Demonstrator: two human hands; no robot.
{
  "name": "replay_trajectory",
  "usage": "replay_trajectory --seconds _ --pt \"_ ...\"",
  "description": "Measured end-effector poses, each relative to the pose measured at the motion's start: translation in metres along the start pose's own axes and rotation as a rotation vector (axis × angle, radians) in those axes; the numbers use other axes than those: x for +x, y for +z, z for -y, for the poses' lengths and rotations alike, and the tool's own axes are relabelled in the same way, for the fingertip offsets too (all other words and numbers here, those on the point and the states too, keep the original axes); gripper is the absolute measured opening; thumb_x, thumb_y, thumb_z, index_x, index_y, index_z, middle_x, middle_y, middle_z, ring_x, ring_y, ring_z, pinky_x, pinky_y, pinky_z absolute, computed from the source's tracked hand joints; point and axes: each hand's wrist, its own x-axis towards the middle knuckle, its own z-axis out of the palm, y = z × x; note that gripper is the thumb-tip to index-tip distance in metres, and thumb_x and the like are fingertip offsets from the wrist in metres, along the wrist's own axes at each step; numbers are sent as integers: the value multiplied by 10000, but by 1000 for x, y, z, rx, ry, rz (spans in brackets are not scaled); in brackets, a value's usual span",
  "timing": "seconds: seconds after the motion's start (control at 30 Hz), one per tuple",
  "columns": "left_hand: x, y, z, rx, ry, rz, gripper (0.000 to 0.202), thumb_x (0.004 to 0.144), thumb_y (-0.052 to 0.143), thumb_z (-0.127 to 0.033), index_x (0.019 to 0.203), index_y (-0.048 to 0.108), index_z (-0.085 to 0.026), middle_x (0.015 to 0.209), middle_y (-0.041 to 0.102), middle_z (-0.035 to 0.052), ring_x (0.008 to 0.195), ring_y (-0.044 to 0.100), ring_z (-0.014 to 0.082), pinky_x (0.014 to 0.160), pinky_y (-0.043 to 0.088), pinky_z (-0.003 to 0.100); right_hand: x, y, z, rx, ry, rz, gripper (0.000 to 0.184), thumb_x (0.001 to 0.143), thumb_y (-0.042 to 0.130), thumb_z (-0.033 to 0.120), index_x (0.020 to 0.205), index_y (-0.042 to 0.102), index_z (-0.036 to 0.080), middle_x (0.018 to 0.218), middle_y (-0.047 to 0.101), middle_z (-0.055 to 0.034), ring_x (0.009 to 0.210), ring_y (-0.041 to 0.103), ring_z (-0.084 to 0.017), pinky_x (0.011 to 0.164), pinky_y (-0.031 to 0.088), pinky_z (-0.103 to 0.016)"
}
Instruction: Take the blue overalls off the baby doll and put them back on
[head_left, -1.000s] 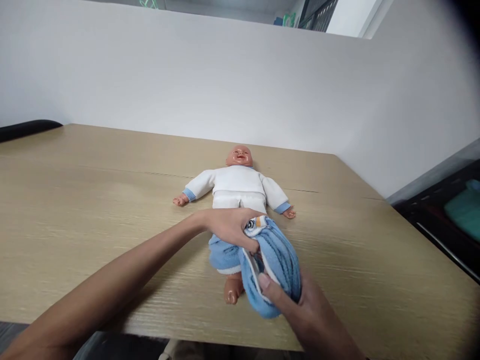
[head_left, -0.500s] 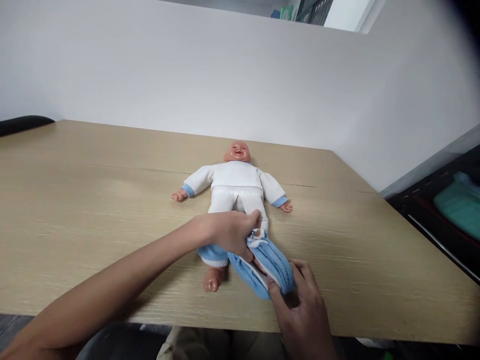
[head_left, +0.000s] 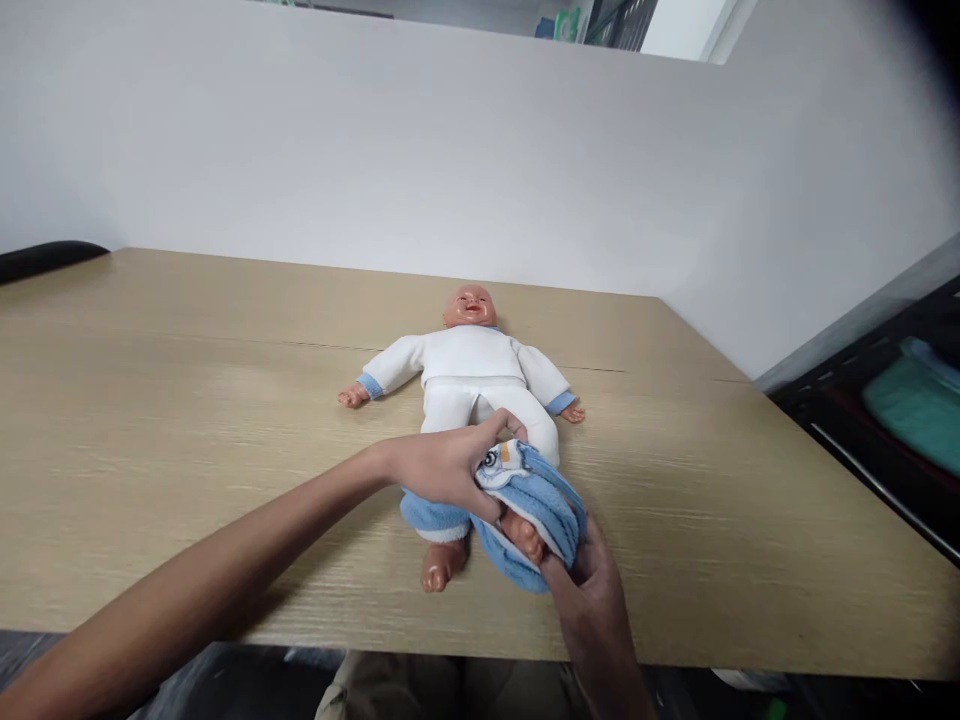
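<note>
Together, your left hand (head_left: pixel 442 468) and right hand (head_left: pixel 598 590) grip bunched, fluffy blue trousers (head_left: pixel 553 500) around the bare plastic foot (head_left: pixel 523 535) of a white-bodied doll (head_left: pixel 474 355).

The head camera looks forward (angled down) across the table (head_left: pixel 187 430).

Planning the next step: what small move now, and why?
Probably ease the blue cloth back past the toes of the doll: they show in its opening, folds bunched around them, and the right hand holds the edge.
</note>
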Motion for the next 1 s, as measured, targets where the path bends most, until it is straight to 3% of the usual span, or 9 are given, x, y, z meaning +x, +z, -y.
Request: replay_trajectory --seconds 0.17,0.33,0.4,0.47,0.57,0.63,0.8,0.9,1.0 --pt "-5 3 7 -62 107 -93 565 777 747 -258 1289 516 -197 1023 631 13 917 628 216 800 504 315 28 -8 16 36 -49 4 463 854 719 190 1281 561 273 1174 759 -40 1088 742 -230 941 604 -314" --pt "-8 -3 11 -21 108 -149 213 876 699 -318 1002 612 -170 924 639 5 848 600 193 758 489 306 64 -38 33 -242 -113 290 323 890 715 249 1208 660 247 1148 763 -45 1085 724 -267 970 579 -376" --pt "-12 -4 12 75 82 -186 252 887 722 -383 964 616 -167 916 630 12 827 599 195 743 493 313 75 -50 40 -385 -127 398 451 879 777 331 1308 667 247 1291 749 -76 1212 693 -326 1071 543 -465" --pt "-17 -5 12 209 134 -221 302 878 758 -419 1009 647 -171 990 643 34 921 624 228 844 518 351 82 -60 46 -528 -151 456 588 852 834 423 1388 652 265 1382 721 -87 1295 652 -367 1136 501 -533" --pt "-29 -5 13 379 224 -262 489 857 810 -474 1243 669 -210 1289 647 92 1212 584 311 1100 462 446 89 -67 54 -681 -186 533 646 850 847 483 1434 633 307 1441 688 -79 1344 617 -381 1151 492 -549" --pt "-39 -6 16 445 201 -317 616 846 820 -538 1350 636 -236 1486 563 118 1359 492 360 1181 403 503 93 -68 58 -718 -205 563 639 841 852 502 1415 646 313 1461 668 -78 1373 588 -386 1162 480 -545" --pt "-58 -13 30 413 59 -356 498 872 785 -581 1225 687 -243 1671 394 99 1520 294 419 1226 342 553 113 -59 67 -435 -212 685 320 909 777 489 1126 739 258 1142 719 -52 1101 663 -284 1033 544 -419" --pt "-54 -17 36 245 50 -371 458 935 727 -546 1288 674 -260 1577 515 86 1460 420 359 1227 357 484 134 -47 66 -255 -128 659 288 933 743 503 1086 756 260 1098 719 -35 1062 654 -256 987 546 -362" --pt "-42 -19 44 19 -22 -508 485 950 699 -549 1316 650 -234 1335 664 75 1278 583 312 1135 445 426 156 -33 54 -171 -20 541 373 903 765 534 1144 760 249 1118 737 -27 1103 654 -257 1010 538 -360"
